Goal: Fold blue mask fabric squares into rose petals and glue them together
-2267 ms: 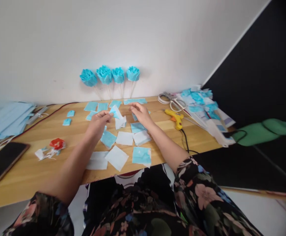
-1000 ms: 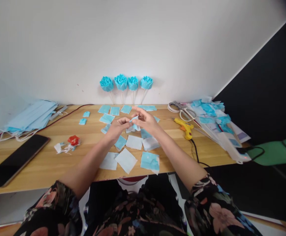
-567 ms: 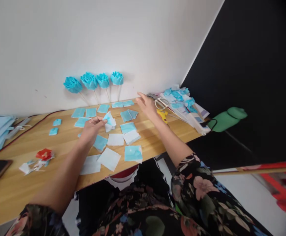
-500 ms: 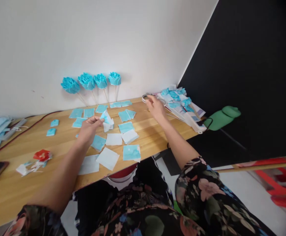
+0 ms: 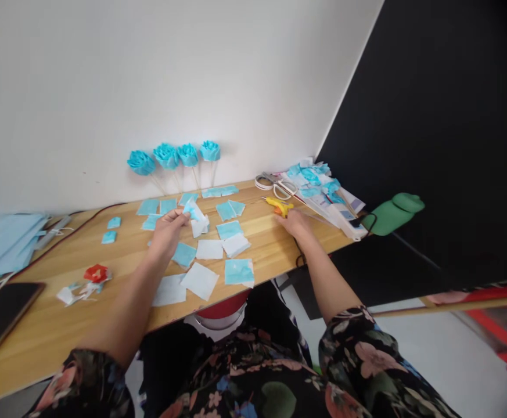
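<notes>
My left hand pinches a folded blue-and-white fabric piece above the wooden table. At the right, my right hand is closed around a small yellow glue gun, whose tip points left. Blue squares and white squares lie spread between and in front of the hands. Behind them, several blue fabric flowers on thin sticks lean against the wall. Scissors with pale handles lie just beyond the glue gun.
Blue scraps are piled by a white power strip and a green bottle. On the left are stacked blue masks, a phone, a red flower and a dark cable. The table's front edge runs below the squares.
My right hand has moved down and back from beside the scissors and now holds the yellow glue gun. My left hand keeps its fabric piece. The whole view has shifted slightly.
</notes>
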The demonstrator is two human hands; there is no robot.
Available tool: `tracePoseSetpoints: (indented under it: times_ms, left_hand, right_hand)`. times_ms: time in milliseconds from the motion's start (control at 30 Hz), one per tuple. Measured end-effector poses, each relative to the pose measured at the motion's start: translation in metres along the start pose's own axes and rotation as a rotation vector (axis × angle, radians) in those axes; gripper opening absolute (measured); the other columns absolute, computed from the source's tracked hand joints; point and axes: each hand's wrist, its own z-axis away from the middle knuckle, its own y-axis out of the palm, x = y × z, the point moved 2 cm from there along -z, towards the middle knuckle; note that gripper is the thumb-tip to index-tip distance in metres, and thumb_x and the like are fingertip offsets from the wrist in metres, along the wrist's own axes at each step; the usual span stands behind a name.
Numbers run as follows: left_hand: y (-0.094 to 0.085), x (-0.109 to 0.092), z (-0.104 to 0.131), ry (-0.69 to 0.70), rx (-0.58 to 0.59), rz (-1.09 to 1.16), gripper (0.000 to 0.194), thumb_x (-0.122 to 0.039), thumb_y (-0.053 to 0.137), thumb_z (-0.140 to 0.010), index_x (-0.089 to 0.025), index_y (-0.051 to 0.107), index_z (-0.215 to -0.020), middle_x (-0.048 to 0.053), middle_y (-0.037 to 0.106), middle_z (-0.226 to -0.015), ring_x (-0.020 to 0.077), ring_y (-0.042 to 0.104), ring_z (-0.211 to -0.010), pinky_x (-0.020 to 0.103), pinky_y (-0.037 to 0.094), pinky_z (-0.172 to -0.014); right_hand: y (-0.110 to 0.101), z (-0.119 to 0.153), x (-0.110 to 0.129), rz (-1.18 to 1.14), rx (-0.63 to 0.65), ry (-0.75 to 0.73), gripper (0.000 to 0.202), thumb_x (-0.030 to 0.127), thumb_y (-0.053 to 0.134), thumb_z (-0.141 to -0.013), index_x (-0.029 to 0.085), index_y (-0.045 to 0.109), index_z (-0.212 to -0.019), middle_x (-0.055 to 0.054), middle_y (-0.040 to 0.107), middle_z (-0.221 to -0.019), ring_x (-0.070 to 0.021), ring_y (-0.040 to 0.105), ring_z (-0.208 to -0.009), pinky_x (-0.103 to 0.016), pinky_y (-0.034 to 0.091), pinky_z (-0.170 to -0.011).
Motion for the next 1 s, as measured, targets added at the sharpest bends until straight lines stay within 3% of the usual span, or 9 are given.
tracePoseSetpoints:
  times_ms: [100, 200, 367, 467, 500, 667, 733, 867, 1000]
  left_hand:
    - [0.0, -0.001, -0.001, -0.004, 0.003, 0.062, 0.027, -0.037, 0.077, -0.064, -0.018, 0.057, -0.059, -0.003, 0.054, -0.058, 0.0107, 0.049, -0.061, 0.026, 0.039, -0.068]
    - [0.001, -0.003, 0.0, -0.013, 0.032, 0.126, 0.028, -0.037, 0.079, -0.064, -0.018, 0.059, -0.06, -0.002, 0.055, -0.059, 0.0108, 0.051, -0.063, 0.026, 0.041, -0.069]
    - [0.002, -0.006, 0.003, -0.065, 0.072, 0.228, 0.03, -0.037, 0.083, -0.063, -0.018, 0.06, -0.061, -0.002, 0.057, -0.058, 0.0102, 0.053, -0.062, 0.027, 0.042, -0.07]
    - [0.001, -0.006, 0.003, -0.079, 0.094, 0.284, 0.031, -0.038, 0.086, -0.062, -0.018, 0.062, -0.063, -0.002, 0.059, -0.059, 0.0102, 0.054, -0.062, 0.027, 0.043, -0.071]
    - [0.0, -0.005, 0.002, -0.085, 0.094, 0.292, 0.032, -0.038, 0.086, -0.062, -0.018, 0.062, -0.063, -0.003, 0.059, -0.059, 0.0102, 0.054, -0.062, 0.027, 0.043, -0.071]
    - [-0.003, 0.0, 0.0, -0.1, 0.085, 0.281, 0.035, -0.042, 0.088, -0.061, -0.018, 0.063, -0.063, -0.003, 0.059, -0.059, 0.0105, 0.053, -0.063, 0.028, 0.042, -0.071]
    - [-0.004, 0.001, -0.001, -0.11, 0.073, 0.291, 0.036, -0.043, 0.089, -0.058, -0.018, 0.064, -0.064, -0.003, 0.059, -0.059, 0.0104, 0.053, -0.062, 0.029, 0.042, -0.071]
    - [-0.006, -0.001, -0.002, -0.113, 0.062, 0.299, 0.036, -0.044, 0.09, -0.056, -0.018, 0.066, -0.064, -0.002, 0.059, -0.059, 0.0107, 0.052, -0.061, 0.029, 0.041, -0.07]
    - [-0.006, -0.002, -0.001, -0.113, 0.067, 0.318, 0.038, -0.045, 0.09, -0.057, -0.017, 0.065, -0.062, -0.002, 0.058, -0.059, 0.0111, 0.052, -0.063, 0.029, 0.039, -0.071]
  right_hand:
    - [0.005, 0.003, 0.008, -0.111, 0.022, -0.023, 0.017, 0.029, 0.064, -0.079, 0.014, 0.072, -0.083, -0.015, 0.074, -0.085, -0.0278, 0.07, -0.086, -0.038, 0.054, -0.077]
    - [0.012, 0.008, 0.025, -0.272, 0.026, -0.075, 0.031, 0.035, 0.054, -0.084, 0.016, 0.068, -0.105, -0.01, 0.073, -0.094, -0.019, 0.068, -0.077, -0.031, 0.056, -0.063]
    - [0.004, 0.018, 0.074, -0.922, -0.087, -0.272, 0.037, 0.037, 0.062, -0.079, 0.022, 0.061, -0.114, -0.007, 0.068, -0.111, -0.0165, 0.066, -0.09, -0.025, 0.056, -0.062]
    - [-0.011, 0.027, 0.093, -1.082, -0.226, -0.37, 0.05, 0.035, 0.067, -0.079, 0.027, 0.057, -0.128, -0.009, 0.063, -0.129, -0.019, 0.063, -0.108, -0.026, 0.057, -0.07]
    - [-0.013, 0.03, 0.096, -1.117, -0.19, -0.372, 0.052, 0.036, 0.067, -0.08, 0.028, 0.056, -0.13, -0.009, 0.062, -0.133, -0.0197, 0.063, -0.11, -0.026, 0.057, -0.067]
    - [0.001, 0.04, 0.108, -1.213, 0.496, -0.229, 0.044, 0.039, 0.071, -0.076, 0.027, 0.065, -0.118, -0.01, 0.071, -0.123, -0.0219, 0.072, -0.094, -0.019, 0.036, -0.036]
    - [0.001, 0.038, 0.113, -1.234, 0.542, -0.24, 0.043, 0.035, 0.072, -0.075, 0.028, 0.066, -0.117, -0.009, 0.07, -0.127, -0.0224, 0.071, -0.097, -0.019, 0.031, -0.033]
    - [-0.013, 0.025, 0.131, -1.231, 0.558, -0.355, 0.04, 0.029, 0.074, -0.073, 0.031, 0.066, -0.112, -0.006, 0.07, -0.125, -0.0231, 0.068, -0.106, -0.022, 0.049, -0.048]
    - [-0.022, 0.013, 0.146, -1.239, 0.587, -0.463, 0.032, 0.032, 0.076, -0.07, 0.029, 0.066, -0.1, -0.005, 0.072, -0.108, -0.022, 0.068, -0.094, -0.03, 0.056, -0.058]
